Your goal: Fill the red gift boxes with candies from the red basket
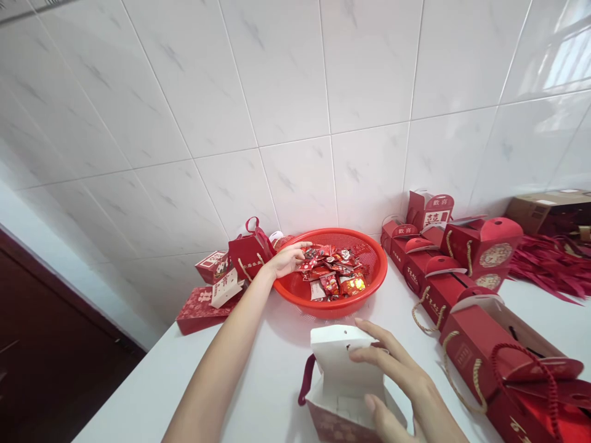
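My left hand reaches over the left rim of a red plastic basket, its fingers apart and nothing visible in them. Small red candy packets are heaped inside that basket. Nearer to me, an open dark red gift box with a white inside and a dark red ribbon at its left shows an empty interior. My right hand is at the box's right side, fingers spread, with fingertips at the raised white flap.
Red gift boxes with rope handles line the right side. Dark red ribbons lie beyond them, near a cardboard box. A red bag and a flat red box are left of the basket. A tiled wall stands behind.
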Demonstrator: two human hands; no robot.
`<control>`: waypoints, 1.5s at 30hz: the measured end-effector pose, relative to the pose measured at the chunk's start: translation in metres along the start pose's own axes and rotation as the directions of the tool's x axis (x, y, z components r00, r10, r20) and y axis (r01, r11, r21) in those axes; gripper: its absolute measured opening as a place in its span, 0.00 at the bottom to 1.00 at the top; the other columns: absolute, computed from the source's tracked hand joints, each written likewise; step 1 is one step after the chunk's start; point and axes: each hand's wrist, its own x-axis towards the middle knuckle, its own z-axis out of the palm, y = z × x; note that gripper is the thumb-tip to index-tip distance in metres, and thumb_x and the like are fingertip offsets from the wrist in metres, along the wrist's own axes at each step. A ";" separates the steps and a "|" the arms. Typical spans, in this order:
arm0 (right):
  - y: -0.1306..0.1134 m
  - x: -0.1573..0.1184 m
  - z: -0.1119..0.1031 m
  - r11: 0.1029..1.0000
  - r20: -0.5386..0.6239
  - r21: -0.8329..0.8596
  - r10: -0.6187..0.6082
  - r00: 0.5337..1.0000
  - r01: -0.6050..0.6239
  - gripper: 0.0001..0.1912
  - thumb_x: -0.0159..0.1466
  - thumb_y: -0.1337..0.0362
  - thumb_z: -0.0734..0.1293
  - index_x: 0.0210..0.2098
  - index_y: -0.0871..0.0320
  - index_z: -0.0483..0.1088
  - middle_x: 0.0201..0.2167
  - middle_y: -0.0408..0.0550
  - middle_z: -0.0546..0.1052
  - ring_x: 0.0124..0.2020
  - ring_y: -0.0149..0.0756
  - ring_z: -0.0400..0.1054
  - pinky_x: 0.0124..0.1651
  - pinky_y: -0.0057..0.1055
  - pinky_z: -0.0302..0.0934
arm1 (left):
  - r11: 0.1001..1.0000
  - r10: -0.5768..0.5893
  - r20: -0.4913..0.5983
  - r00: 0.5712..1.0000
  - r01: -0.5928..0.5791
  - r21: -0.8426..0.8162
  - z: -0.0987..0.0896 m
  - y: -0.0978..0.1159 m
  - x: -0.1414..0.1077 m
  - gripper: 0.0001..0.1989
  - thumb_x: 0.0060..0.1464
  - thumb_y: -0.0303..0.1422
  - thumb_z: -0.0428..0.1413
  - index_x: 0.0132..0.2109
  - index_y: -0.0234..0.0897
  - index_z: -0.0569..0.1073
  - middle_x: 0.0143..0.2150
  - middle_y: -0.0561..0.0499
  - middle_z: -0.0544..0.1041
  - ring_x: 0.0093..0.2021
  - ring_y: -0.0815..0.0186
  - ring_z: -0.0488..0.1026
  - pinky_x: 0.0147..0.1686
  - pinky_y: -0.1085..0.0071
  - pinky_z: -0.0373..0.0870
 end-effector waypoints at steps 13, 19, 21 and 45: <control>-0.003 -0.003 -0.001 0.986 -0.108 -0.164 -0.047 0.993 0.029 0.20 0.66 0.65 0.63 0.58 0.52 0.68 0.71 0.56 0.59 0.68 0.49 0.61 0.58 0.41 0.69 | 0.974 0.226 0.160 0.961 -0.220 -0.054 0.045 0.010 -0.060 0.24 0.47 0.30 0.68 0.52 0.39 0.74 0.43 0.50 0.77 0.38 0.69 0.75 0.35 0.76 0.71; -0.005 -0.001 0.000 0.987 -0.110 -0.153 0.030 0.993 -0.047 0.19 0.66 0.63 0.62 0.57 0.52 0.68 0.70 0.54 0.61 0.69 0.47 0.59 0.61 0.42 0.67 | 0.917 0.373 0.336 0.865 -0.399 0.012 0.081 0.023 -0.112 0.24 0.51 0.32 0.67 0.55 0.42 0.73 0.52 0.47 0.74 0.44 0.64 0.75 0.41 0.71 0.74; -0.006 0.000 0.001 0.988 -0.112 -0.146 0.033 0.993 -0.049 0.19 0.66 0.62 0.63 0.57 0.53 0.69 0.69 0.55 0.63 0.68 0.47 0.61 0.61 0.44 0.67 | 0.888 0.384 0.381 0.841 -0.450 0.099 0.089 0.023 -0.129 0.24 0.52 0.31 0.66 0.56 0.42 0.73 0.52 0.46 0.75 0.46 0.61 0.75 0.44 0.67 0.74; -0.006 -0.002 0.011 0.999 -0.203 -0.029 0.023 0.979 -0.029 0.15 0.66 0.62 0.62 0.52 0.52 0.71 0.67 0.55 0.65 0.65 0.46 0.65 0.58 0.38 0.68 | 0.413 0.083 0.120 0.989 -0.144 0.899 0.010 -0.003 -0.017 0.13 0.38 0.19 0.54 0.24 0.40 0.80 0.32 0.48 0.83 0.40 0.55 0.78 0.46 0.67 0.71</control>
